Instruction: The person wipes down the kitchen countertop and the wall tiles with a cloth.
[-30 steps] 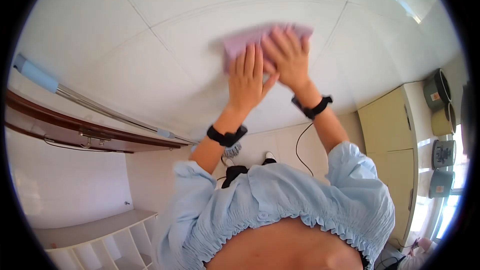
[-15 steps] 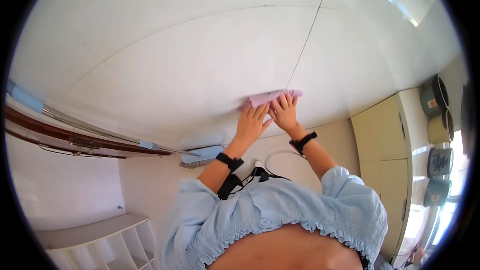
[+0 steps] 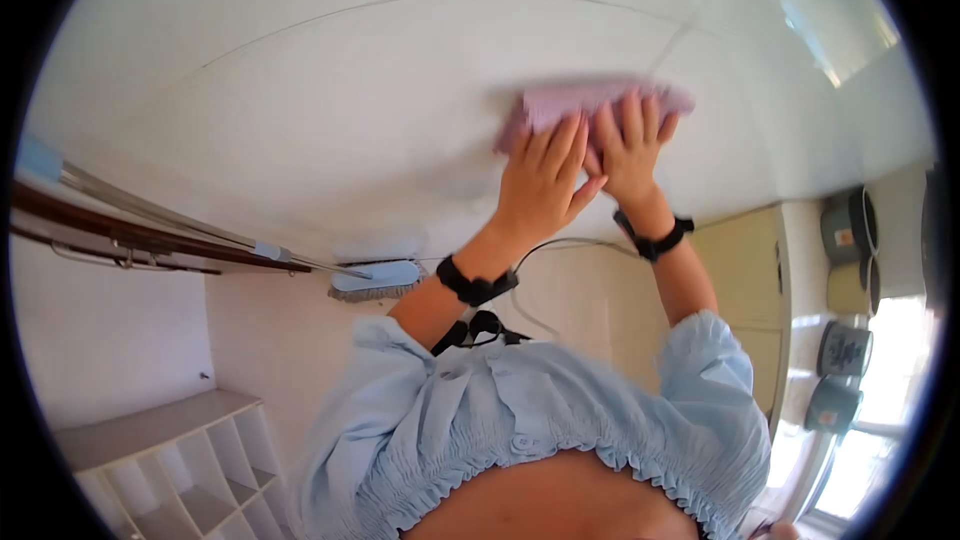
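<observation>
A folded pink cloth (image 3: pixel 570 97) lies against the glossy white tiled wall (image 3: pixel 350 90) in front of me. My left hand (image 3: pixel 543 178) presses on the cloth's lower left part, fingers stretched over its edge. Close beside it, my right hand (image 3: pixel 630 148) holds the cloth's right part to the wall with its fingers spread. The two thumbs come near each other below the cloth. Both wrists carry black bands. The cloth's underside is hidden.
A blue flat mop (image 3: pixel 378 280) with a long metal handle leans at the left, near a brown-edged door frame (image 3: pixel 150 242). White cubby shelving (image 3: pixel 165 430) stands lower left. Right are a cream cabinet (image 3: pixel 735 260), several pots (image 3: pixel 845 350) and a bright window. A dark cable hangs below my hands.
Both hands have moved up and to the right along the wall, carrying the pink cloth with them. The camera view has also shifted a little.
</observation>
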`<control>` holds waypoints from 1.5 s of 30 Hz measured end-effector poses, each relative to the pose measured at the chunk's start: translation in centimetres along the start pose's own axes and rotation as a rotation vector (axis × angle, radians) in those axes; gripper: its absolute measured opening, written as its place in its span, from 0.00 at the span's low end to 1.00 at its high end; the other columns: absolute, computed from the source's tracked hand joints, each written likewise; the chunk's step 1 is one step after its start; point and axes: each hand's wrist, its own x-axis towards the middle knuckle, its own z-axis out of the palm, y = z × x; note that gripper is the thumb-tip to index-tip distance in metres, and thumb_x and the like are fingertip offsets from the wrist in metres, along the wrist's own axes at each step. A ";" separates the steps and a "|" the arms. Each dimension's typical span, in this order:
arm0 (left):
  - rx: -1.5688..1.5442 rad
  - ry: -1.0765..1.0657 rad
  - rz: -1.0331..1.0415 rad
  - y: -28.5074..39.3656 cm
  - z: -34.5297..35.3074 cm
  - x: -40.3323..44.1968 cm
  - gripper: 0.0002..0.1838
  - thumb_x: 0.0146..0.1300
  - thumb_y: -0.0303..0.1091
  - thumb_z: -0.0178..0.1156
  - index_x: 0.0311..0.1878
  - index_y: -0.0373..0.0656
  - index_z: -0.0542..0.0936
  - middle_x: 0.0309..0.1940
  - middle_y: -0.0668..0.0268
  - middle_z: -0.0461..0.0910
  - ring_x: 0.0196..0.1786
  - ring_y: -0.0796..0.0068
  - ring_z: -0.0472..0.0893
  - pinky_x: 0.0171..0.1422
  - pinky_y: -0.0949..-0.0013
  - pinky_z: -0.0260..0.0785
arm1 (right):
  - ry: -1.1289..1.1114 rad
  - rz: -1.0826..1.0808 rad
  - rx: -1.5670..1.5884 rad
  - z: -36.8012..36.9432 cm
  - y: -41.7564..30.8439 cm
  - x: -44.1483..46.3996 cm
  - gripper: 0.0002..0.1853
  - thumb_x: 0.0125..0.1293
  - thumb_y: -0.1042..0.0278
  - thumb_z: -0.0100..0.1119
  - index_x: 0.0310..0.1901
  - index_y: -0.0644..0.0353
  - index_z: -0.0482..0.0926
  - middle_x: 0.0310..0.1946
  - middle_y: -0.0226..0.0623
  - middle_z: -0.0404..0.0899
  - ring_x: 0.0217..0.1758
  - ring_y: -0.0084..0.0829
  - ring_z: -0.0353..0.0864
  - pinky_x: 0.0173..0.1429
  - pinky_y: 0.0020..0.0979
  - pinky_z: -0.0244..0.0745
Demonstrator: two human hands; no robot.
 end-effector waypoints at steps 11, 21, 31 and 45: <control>-0.221 -0.461 -0.663 -4.8 -6.2 -16.5 0.55 0.51 0.40 0.65 0.66 0.23 0.35 0.67 0.32 0.33 0.71 0.37 0.37 0.72 0.51 0.39 | -0.640 -0.635 -0.087 7.1 -14.9 -5.6 0.34 0.61 0.67 0.49 0.69 0.44 0.52 0.70 0.18 0.49 0.71 0.16 0.50 0.69 0.22 0.50; -0.128 -0.369 -0.804 -12.7 -8.7 -23.8 0.59 0.43 0.36 0.71 0.65 0.21 0.38 0.65 0.27 0.33 0.68 0.30 0.42 0.71 0.49 0.42 | -0.707 -0.747 0.215 12.1 -26.9 -0.8 0.31 0.65 0.70 0.42 0.70 0.50 0.49 0.71 0.18 0.45 0.72 0.13 0.44 0.72 0.20 0.42; -0.373 -0.731 -0.461 -4.1 -0.3 -19.5 0.57 0.52 0.44 0.64 0.66 0.25 0.31 0.65 0.29 0.29 0.70 0.32 0.35 0.72 0.49 0.39 | -0.710 -0.361 0.294 5.6 -9.9 -11.7 0.30 0.60 0.71 0.49 0.66 0.46 0.60 0.64 0.11 0.62 0.62 0.09 0.65 0.56 0.17 0.64; -0.060 -0.210 -0.018 -0.5 -10.8 2.1 0.40 0.61 0.45 0.54 0.68 0.31 0.50 0.67 0.44 0.51 0.69 0.45 0.53 0.70 0.50 0.48 | -0.237 0.032 0.125 -5.3 -1.6 8.0 0.40 0.40 0.55 0.70 0.61 0.41 0.69 0.64 0.29 0.64 0.66 0.38 0.60 0.67 0.49 0.47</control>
